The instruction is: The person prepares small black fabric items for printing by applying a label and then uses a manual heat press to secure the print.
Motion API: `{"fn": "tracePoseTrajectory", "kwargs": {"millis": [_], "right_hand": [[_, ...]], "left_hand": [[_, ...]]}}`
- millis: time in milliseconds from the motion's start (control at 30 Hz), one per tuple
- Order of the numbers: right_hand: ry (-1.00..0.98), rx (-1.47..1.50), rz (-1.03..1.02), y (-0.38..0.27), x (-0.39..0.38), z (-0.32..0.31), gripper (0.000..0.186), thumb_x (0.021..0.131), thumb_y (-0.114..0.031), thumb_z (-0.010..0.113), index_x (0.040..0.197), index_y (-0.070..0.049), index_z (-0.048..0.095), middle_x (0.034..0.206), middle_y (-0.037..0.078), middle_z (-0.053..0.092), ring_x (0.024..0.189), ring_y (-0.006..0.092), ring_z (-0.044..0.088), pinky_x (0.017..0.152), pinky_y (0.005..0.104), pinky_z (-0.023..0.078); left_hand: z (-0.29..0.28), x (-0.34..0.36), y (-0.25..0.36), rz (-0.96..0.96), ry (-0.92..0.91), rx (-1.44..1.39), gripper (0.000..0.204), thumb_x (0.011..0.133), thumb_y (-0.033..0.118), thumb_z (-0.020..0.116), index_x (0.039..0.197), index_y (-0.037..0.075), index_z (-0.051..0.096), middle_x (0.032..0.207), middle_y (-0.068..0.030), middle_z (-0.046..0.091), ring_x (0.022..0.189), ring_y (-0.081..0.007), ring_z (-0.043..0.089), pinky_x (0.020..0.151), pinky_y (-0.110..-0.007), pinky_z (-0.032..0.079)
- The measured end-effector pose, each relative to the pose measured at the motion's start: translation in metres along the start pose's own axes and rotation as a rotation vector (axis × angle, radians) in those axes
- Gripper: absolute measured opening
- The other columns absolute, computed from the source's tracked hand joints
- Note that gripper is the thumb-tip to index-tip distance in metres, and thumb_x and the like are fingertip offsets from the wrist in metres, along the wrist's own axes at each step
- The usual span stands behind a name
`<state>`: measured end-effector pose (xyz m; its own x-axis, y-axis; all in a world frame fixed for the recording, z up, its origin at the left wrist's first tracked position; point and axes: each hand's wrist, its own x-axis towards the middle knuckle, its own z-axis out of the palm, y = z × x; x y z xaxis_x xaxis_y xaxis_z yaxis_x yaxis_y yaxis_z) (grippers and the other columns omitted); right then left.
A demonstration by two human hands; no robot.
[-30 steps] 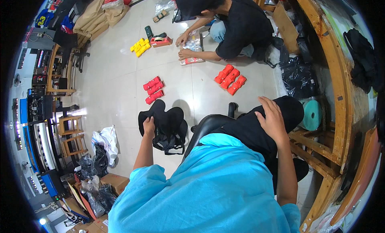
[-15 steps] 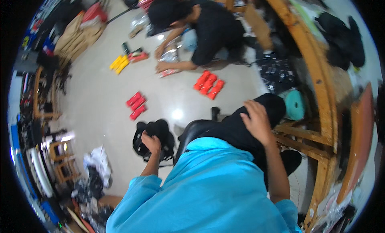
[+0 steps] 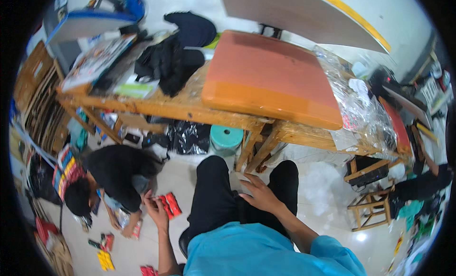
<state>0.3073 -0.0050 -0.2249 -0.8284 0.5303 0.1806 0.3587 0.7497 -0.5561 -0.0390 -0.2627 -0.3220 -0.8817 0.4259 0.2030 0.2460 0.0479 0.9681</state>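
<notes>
My left hand (image 3: 156,213) is raised at the left of my lap, its fingers loosely apart with nothing seen in them. In the picture it lies beside red rolled bundles (image 3: 170,205) on the floor; whether it touches them I cannot tell, but it seems to hover above. My right hand (image 3: 261,194) is open over my lap, fingers spread, near my right thigh. I sit in black trousers with both knees toward a wooden workbench (image 3: 180,109). An orange-pink padded board (image 3: 275,79) lies on the bench.
A co-worker in black (image 3: 118,174) crouches at the left, hands on a clear plastic package (image 3: 124,219). Yellow bundles (image 3: 105,260) lie nearby. Under the bench stands a teal roll (image 3: 226,137) beside a black plastic bag (image 3: 191,137). A wooden stool (image 3: 370,212) stands right.
My view has turned right, from the open floor to the workbench; the co-worker and bundles now appear at the left. My right hand has moved from my knee to over my lap.
</notes>
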Motion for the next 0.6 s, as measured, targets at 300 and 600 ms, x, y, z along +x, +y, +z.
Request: {"fn": "tracePoseTrajectory", "kwargs": {"millis": [300,600], "right_hand": [[0.355,-0.008,0.547,0.009,-0.107,-0.05,0.046,0.091,-0.014,0.083,0.135,-0.003,0.07,0.145,0.021,0.065,0.137,0.0424,0.06,0.116,0.0488,0.05],[0.396,-0.247,0.45,0.0,-0.119,-0.034,0.041,0.083,-0.012,0.087,0.122,-0.005,0.075,0.132,0.017,0.073,0.119,0.0374,0.068,0.109,0.05,0.05]], "left_hand": [[0.159,0.207,0.277,0.87,0.014,0.264,0.016,0.103,0.009,0.071,0.115,-0.001,0.072,0.104,-0.0136,0.069,0.097,-0.0286,0.065,0.09,-0.04,0.051],[0.26,0.35,0.35,0.978,-0.162,0.896,0.032,0.092,0.028,0.085,0.109,0.004,0.072,0.112,-0.0142,0.074,0.11,-0.0354,0.069,0.095,-0.05,0.054]]}}
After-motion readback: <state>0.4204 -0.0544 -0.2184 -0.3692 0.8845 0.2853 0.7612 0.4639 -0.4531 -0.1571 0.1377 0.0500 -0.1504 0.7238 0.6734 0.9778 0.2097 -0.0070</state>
